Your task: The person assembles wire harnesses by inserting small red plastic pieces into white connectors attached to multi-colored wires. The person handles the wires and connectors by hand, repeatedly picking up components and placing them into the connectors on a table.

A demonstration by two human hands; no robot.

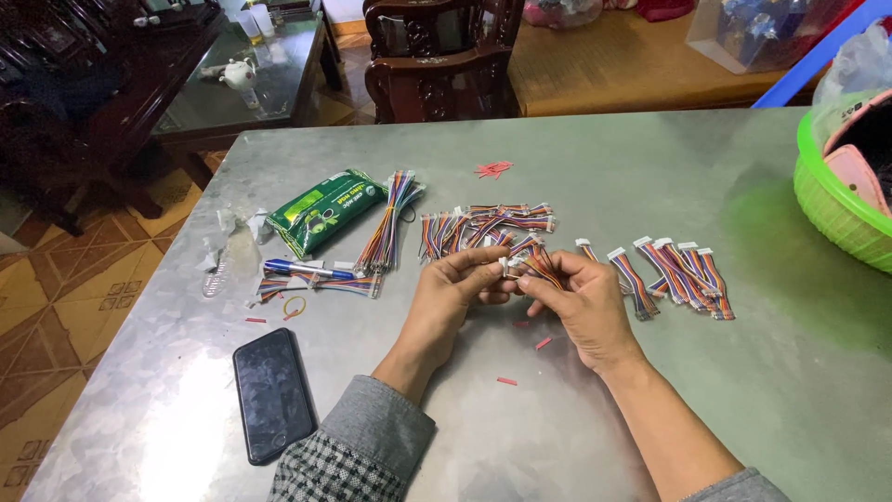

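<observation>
My left hand (455, 293) and my right hand (581, 302) meet over the middle of a grey metal table (650, 167). Both pinch one short multicoloured wire harness (530, 267) with a small white connector at its end. Just behind my fingers lies a loose heap of similar wire harnesses (483, 228). To the right of my right hand, a row of finished harnesses with white connectors (674, 274) lies side by side.
A longer wire bundle (390, 223), a green packet (325, 209), a blue pen (307, 270) and crumpled clear plastic (228, 256) lie at left. A black phone (272, 392) sits near the front edge. A green basket (836, 204) stands at right. Red scraps (493, 169) are scattered about.
</observation>
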